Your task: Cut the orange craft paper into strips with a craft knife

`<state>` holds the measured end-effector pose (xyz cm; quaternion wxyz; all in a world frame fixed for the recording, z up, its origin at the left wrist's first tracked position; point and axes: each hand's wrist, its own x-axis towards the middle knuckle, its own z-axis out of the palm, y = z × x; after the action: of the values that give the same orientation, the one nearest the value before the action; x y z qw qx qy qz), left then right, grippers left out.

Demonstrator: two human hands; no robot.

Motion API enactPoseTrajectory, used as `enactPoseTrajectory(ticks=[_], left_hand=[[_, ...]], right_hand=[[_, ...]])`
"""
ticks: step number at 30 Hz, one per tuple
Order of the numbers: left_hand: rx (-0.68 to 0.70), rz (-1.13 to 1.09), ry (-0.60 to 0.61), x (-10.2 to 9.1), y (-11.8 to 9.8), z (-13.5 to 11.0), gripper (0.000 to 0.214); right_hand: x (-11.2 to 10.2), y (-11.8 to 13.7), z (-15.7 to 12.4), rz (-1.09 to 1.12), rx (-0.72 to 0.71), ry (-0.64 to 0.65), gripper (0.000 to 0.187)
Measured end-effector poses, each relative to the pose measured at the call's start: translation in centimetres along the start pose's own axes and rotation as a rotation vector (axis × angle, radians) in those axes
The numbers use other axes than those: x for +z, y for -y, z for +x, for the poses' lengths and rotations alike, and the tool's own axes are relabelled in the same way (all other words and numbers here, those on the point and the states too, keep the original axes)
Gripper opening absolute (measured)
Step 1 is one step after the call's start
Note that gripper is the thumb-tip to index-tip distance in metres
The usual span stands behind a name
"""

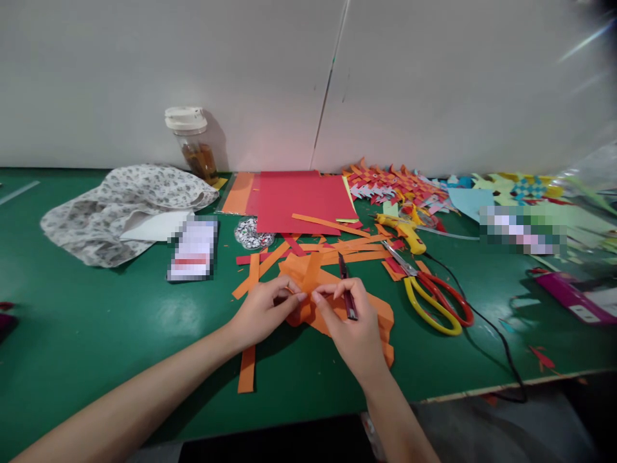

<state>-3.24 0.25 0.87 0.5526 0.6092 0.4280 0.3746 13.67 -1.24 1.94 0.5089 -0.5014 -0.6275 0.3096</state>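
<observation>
Orange paper strips (312, 269) cross in front of me. My left hand (264, 307) pinches them between thumb and fingers. Close beside it, my right hand (354, 331) pinches the same paper, thumb tips nearly meeting. A dark slim utility knife (349, 303) is also tucked between the fingers of my right hand, pointing away from me. Beneath both hands lies a larger cut orange paper piece (383, 315) with notched edges, partly covered. One loose orange strip (247, 370) runs out from under my left wrist. The exact fold at my fingertips is hidden.
Scissors (434, 302) and a yellow glue gun (409, 233) with a trailing cord lie to the right. Red sheets (303, 202) lie behind. A phone (193, 249), patterned cloth (130, 193) and lidded drink bottle (195, 148) are on the left. Woven paper pieces (390, 180) sit at the back.
</observation>
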Motion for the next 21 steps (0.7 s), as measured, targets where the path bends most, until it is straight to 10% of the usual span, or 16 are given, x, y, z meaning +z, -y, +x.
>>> enactPoseTrajectory(ticks=[21], left_hand=[[0.048,0.129,0.013,-0.04,-0.19,-0.14,0.019]], right_hand=[[0.15,0.18,-0.15,0.008,0.05,-0.063,0.027]])
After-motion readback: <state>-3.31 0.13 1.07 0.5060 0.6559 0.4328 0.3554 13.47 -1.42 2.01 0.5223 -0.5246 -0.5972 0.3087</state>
